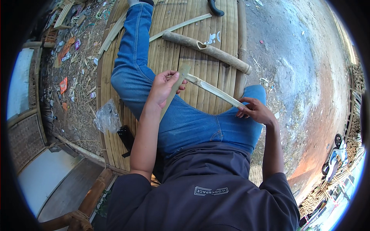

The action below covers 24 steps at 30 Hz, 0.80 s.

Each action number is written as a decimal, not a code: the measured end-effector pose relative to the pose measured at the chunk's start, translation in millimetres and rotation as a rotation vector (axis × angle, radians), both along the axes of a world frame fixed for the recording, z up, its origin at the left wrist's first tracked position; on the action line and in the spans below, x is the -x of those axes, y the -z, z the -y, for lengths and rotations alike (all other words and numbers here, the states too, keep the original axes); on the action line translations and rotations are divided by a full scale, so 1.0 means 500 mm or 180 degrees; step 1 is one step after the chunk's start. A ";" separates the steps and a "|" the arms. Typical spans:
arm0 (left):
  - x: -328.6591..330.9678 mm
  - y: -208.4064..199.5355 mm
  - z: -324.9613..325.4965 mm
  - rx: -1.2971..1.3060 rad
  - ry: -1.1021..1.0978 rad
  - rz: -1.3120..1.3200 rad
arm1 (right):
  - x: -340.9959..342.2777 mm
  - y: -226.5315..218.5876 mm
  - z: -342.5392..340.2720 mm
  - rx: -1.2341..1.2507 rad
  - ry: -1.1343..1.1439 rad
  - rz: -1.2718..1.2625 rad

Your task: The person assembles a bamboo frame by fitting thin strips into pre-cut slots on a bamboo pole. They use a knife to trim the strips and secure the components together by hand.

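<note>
In the head view, the person is sitting on a slatted bamboo platform (163, 57), with legs in blue jeans (135, 50) spreading apart, and is holding two bamboo strips over the lap. The left hand (163, 87) is pinching the greenish strip (170, 98) close to its far end, the thumb pressing on its face and the other fingers curling behind; the strip's near end is pointing down toward the left thigh. The pale strip (214, 91) is stretching between the hands, its left end meeting the greenish strip at the left fingers, though one cannot tell whether those fingers are gripping it too. The right hand (254, 110) is pinching the right end of the pale strip between thumb and bent fingers, above the right thigh. On the far side of the hands, a thick bamboo tube (223, 56) with a hole in its side is lying slantwise on the slats, and white scraps (212, 38) are resting just beyond it. Farther off, a loose strip (183, 25) is lying to the left, and a black curved handle (216, 8) is showing at the far edge. Left of the lap, a clear plastic bag (108, 116) is sitting crumpled near a black object (125, 138). At the right, well apart, a scooter (333, 159) is standing beside stacked poles.
</note>
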<state>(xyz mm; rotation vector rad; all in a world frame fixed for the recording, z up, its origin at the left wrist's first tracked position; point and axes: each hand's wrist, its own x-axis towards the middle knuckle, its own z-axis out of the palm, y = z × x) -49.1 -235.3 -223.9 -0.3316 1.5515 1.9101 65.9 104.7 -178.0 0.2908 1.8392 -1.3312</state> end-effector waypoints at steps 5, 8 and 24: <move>0.000 -0.007 -0.001 -0.0067 -0.0085 0.0142 | -0.005 0.011 -0.006 0.0172 0.0042 -0.0120; -0.002 -0.022 -0.009 -0.0149 -0.0178 0.0309 | 0.002 0.001 -0.007 0.0117 0.0023 -0.0183; -0.013 -0.002 -0.028 -0.0203 -0.0180 0.0601 | 0.018 -0.002 -0.031 -0.0269 -0.0148 -0.0249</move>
